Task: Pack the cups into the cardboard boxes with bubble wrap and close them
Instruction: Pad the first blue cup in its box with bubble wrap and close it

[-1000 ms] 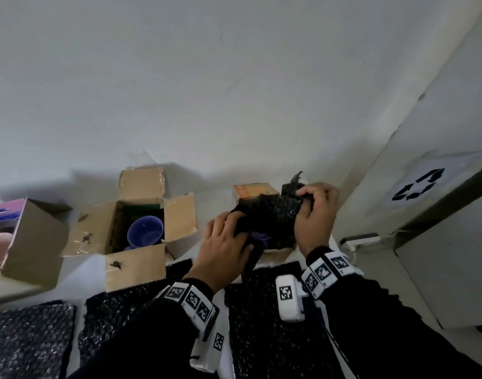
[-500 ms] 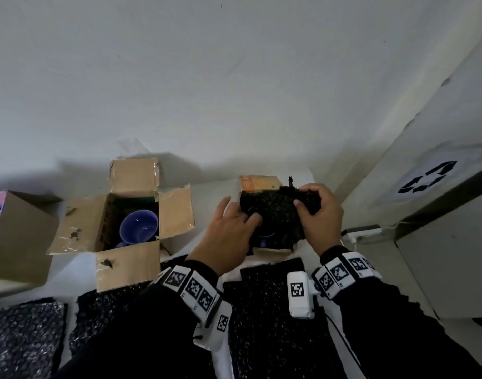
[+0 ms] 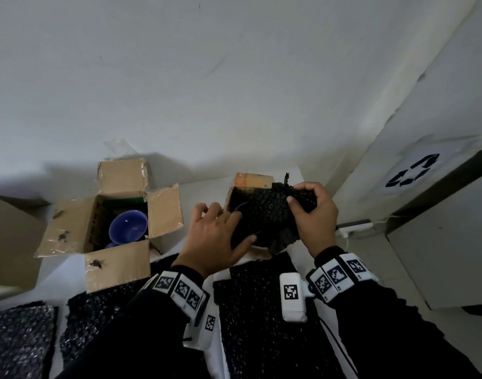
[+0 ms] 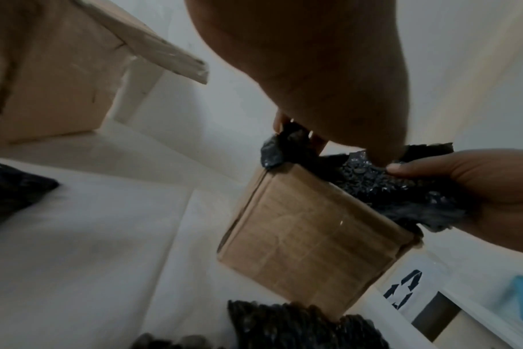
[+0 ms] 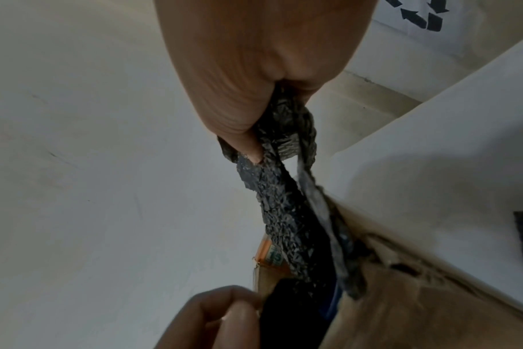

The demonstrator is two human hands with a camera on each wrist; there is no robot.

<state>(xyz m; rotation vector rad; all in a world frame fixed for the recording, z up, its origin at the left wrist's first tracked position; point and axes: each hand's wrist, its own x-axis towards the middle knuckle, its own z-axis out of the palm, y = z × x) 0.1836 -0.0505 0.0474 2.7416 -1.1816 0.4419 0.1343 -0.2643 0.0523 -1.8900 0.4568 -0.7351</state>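
A small cardboard box [image 3: 252, 181] with an orange back flap stands near the wall. Black bubble wrap [image 3: 264, 214] is draped over its opening, and a blue cup's rim [image 3: 241, 208] peeks out at the wrap's left edge. My right hand [image 3: 297, 195] grips the wrap's bunched far-right corner [image 5: 284, 132] above the box. My left hand [image 3: 234, 225] pinches the wrap's left edge [image 4: 287, 137], thumb beneath it. To the left, a bigger open box [image 3: 70, 225] holds another blue cup [image 3: 127, 227].
Flat black bubble-wrap sheets [image 3: 261, 310] lie on the white table in front of me, with more to the left [image 3: 18, 337]. A third box [image 3: 7, 242] is at the far left. A white bin with a recycling sign [image 3: 412, 173] and a power strip [image 3: 353, 227] are on the right.
The bunched wrap has come down from above the small box onto its opening. My left hand slid to the wrap's left edge; my right hand keeps hold of the far-right corner.
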